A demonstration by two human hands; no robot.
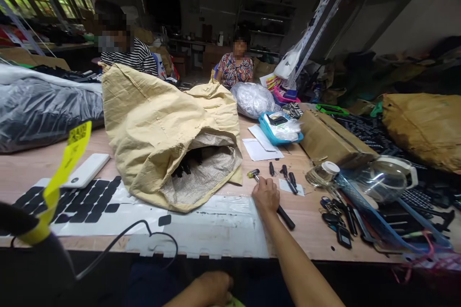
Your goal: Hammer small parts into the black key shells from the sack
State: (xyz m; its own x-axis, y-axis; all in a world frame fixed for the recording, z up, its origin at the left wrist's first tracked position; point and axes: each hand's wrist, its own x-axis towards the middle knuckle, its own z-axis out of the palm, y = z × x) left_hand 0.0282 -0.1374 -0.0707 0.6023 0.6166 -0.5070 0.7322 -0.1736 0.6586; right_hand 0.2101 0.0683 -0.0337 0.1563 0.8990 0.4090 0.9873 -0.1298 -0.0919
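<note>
My right hand point(265, 195) is closed round the middle of a small hammer point(287, 218) lying on the table, its metal head to the left and the end of its black handle to the right. Low in the picture, below the table edge, my left hand point(212, 287) has its fingers curled. A yellow-green thing point(235, 302) shows beside that hand; what it is I cannot make out. Left of the hammer lies a large beige sack point(154, 129), its mouth facing me, with dark pieces point(189, 162) inside. Several black-handled tools point(290, 180) lie just beyond my right hand.
A blue basket point(275, 138) and a cardboard box point(329, 139) stand at the back right. Nearer are a clear jar point(320, 172), keys point(331, 213) and a blue tray point(374, 211). Black pads point(86, 201) and a white power bank point(90, 169) lie left. Two people sit beyond the table.
</note>
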